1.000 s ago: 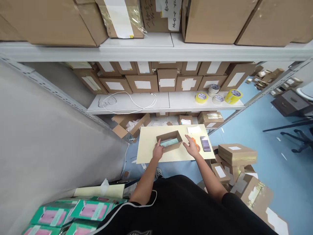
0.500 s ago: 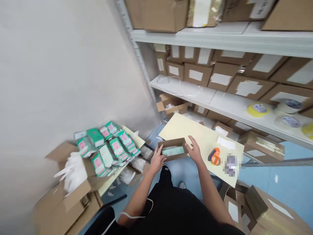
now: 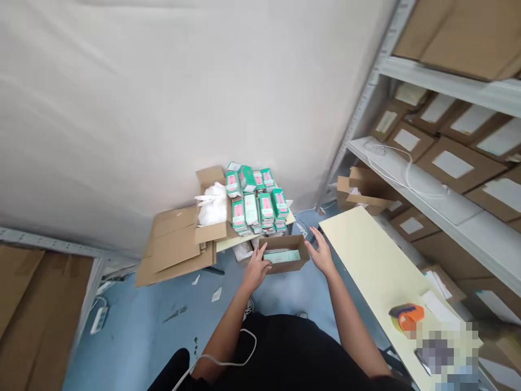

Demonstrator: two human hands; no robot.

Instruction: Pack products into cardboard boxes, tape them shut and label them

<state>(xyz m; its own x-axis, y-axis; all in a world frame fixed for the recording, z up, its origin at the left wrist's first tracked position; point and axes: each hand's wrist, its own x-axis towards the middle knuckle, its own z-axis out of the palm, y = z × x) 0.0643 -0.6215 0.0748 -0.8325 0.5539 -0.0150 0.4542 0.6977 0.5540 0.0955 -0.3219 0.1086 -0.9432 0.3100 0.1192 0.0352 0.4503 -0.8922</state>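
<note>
A small open cardboard box (image 3: 284, 267) is held up between my two hands, above the blue floor. Inside it lies a pale green packet (image 3: 283, 256). My left hand (image 3: 256, 268) grips the box's left end, thumb at the rim and fingers over the side. My right hand (image 3: 321, 254) presses against the right end, its fingers stretched upward. Just beyond the box, several green and pink small boxes (image 3: 266, 206) stand in stacks on a low table.
A carton with white plastic bags (image 3: 214, 205) stands left of the stacks, beside flattened cardboard (image 3: 175, 239). On the right, a cream table (image 3: 366, 255) bears an orange tape dispenser (image 3: 410, 316). Shelves (image 3: 431, 184) with labelled cartons rise behind it. A power strip (image 3: 99, 320) lies at left.
My view has turned left, so the stacked small boxes are now ahead and the cream table lies to the right. Both hands still hold the cardboard box.
</note>
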